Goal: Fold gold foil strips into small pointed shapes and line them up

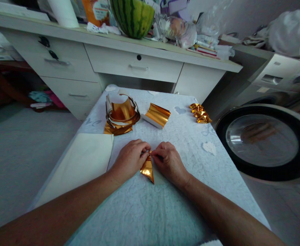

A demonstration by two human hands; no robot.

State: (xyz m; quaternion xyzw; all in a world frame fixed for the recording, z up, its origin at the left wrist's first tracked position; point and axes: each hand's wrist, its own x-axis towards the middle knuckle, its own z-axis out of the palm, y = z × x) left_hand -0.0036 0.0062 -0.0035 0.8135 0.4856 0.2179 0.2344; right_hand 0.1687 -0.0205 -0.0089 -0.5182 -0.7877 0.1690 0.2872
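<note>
A piece of shiny gold foil paper [147,169] lies at the middle of the cloth-covered table, its lower end tapering to a point. My left hand [133,155] pinches its top end from the left. From the right, my right hand [169,160] closes thumb and finger on the same end, fingertips almost touching the left ones. Beyond my hands rests a curled gold sheet [159,115] with a white underside. Left of it is a loose roll of gold paper [122,111] on flat gold sheets. Several folded gold pieces [200,113] sit in a row at the back right.
A cream sheet [80,164] covers the table's left side. Behind stands a white drawer desk [137,65] holding a cut watermelon [132,17], a white roll [64,12] and plastic bags. A washing machine [265,136] with its round door open is at the right.
</note>
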